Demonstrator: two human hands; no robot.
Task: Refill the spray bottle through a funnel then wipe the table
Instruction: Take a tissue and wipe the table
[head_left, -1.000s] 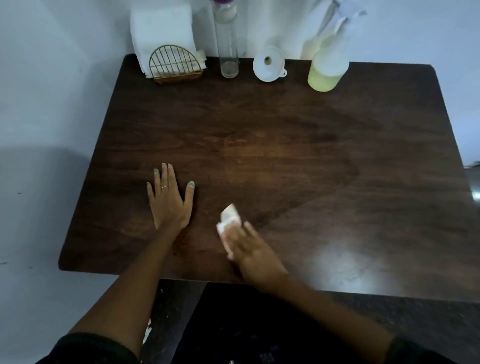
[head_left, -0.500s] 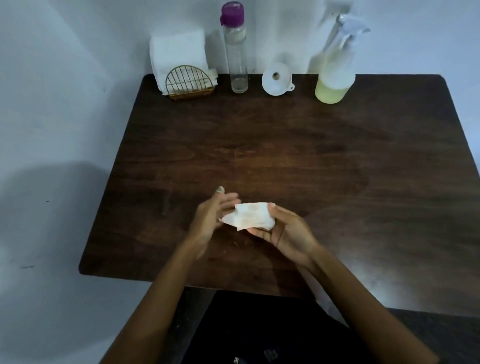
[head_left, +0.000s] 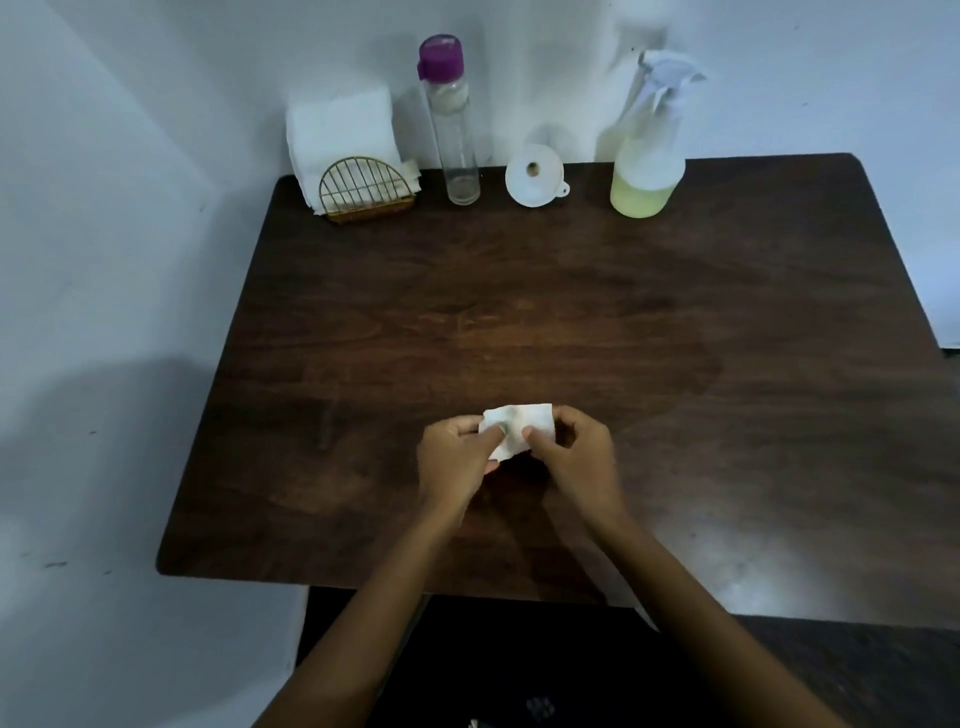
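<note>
Two hands meet over the near middle of a dark wood table (head_left: 571, 322), both gripping one small white tissue (head_left: 519, 428). The left hand (head_left: 454, 462) pinches its left side with thumb and curled fingers; the right hand (head_left: 576, 457) pinches its right side the same way. Whether the tissue touches the wood cannot be told.

The table fills most of the view, its grain running across, with rounded corners. A broad patch near the centre looks duller and darker than the shinier wood toward the right and near edge, where light glares off it. Pale bluish walls stand behind and to the left, meeting in a corner beyond the table's far left end. Dark floor shows below the near edge.

No writing can be read on anything.

Along the far edge, four things stand in a row against the wall. At the left, a gold wire holder (head_left: 366, 192) keeps a stack of white napkins (head_left: 340, 132) upright. Just right of it stands a tall clear bottle (head_left: 457, 140) with a purple cap, nearly empty. Next lies a white funnel (head_left: 535, 179), tipped so its mouth faces the viewer. Farthest right stands the spray bottle (head_left: 647, 166), white trigger head on top, with pale yellow-green liquid in its lower part. All four are well apart from the hands, with bare wood between.
</note>
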